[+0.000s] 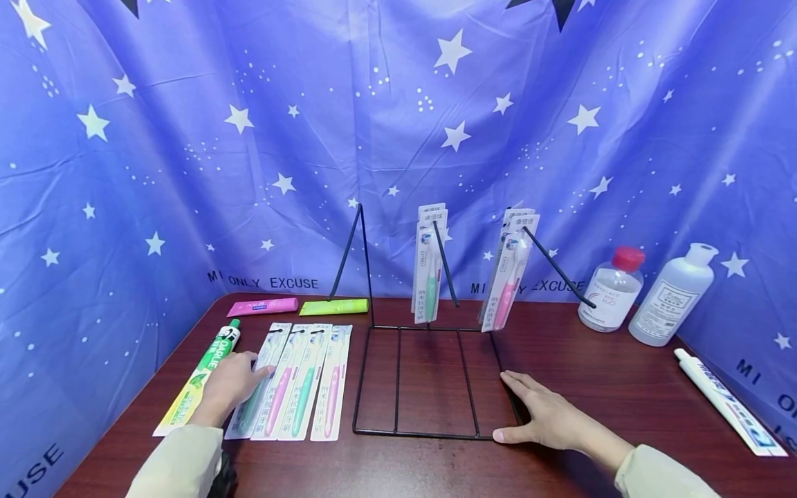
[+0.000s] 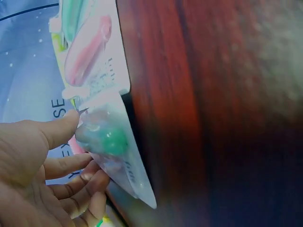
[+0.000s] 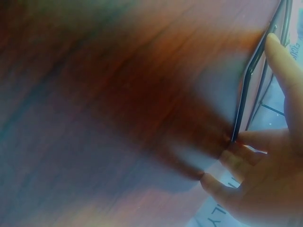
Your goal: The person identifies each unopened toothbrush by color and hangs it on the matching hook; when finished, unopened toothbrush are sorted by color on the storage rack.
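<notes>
Left hand (image 1: 229, 385) is pinching the pack (image 1: 250, 413) under it
Gentle edge-pinching is best, with right hand (image 1: 549, 415) resting wide, steadying the rack (image 1: 423, 435)

The head view looks forward and down from the near side of the surface (image 1: 429, 474), far enough back to take in the left grip (image 1: 230, 380), right grip (image 1: 548, 415), rack (image 1: 429, 436) and curtain (image 1: 311, 138). The left wrist view is close up and turned sideways, surface at its right, curtain at its left; it shares the packs (image 1: 305, 380) with the head view. The right wrist view, also close and rotated, shares the rack's edge with the head view.
</notes>
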Demonstrator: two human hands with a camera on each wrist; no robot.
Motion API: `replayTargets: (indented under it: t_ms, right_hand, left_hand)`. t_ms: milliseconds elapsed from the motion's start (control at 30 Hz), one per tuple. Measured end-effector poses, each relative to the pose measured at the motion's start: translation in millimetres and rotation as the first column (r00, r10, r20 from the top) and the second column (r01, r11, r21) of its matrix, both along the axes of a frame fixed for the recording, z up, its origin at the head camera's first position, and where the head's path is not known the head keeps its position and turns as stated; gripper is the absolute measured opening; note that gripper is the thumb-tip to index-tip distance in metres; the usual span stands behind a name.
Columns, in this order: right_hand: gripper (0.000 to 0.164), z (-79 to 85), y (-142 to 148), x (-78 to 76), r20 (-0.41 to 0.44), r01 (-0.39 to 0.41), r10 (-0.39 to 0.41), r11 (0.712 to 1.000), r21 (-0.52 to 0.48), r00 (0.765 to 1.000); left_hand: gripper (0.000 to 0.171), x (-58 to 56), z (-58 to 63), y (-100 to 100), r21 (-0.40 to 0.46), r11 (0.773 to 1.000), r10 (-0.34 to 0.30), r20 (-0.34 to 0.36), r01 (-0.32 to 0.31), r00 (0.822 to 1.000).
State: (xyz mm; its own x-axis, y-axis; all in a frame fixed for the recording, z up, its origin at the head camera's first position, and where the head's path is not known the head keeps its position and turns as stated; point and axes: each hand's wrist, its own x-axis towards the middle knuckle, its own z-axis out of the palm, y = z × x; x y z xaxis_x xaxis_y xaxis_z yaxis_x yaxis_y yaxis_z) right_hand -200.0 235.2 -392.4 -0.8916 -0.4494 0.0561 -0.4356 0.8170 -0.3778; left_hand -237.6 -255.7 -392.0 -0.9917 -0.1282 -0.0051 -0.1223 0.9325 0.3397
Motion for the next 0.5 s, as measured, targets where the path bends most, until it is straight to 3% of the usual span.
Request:
replayTargets:
  t_ms: [267,500]
  right_hand:
    - [0.098,-0.3,0.2,-0.3,0.007,0.002,-0.002,1.000,-0.002,1.000]
    - [0.098,-0.3,0.9,0.4,0.002,0.003,-0.003,1.000,0.001,1.000]
  left_hand:
    - [0.050,-1.7,5.2,1.8,0.039,0.996,0.077,0.068,-0.080,0.995]
    - [0.051,-3.9,6.8,1.4,0.136,0.981,0.117,0.135,-0.135,0.984]
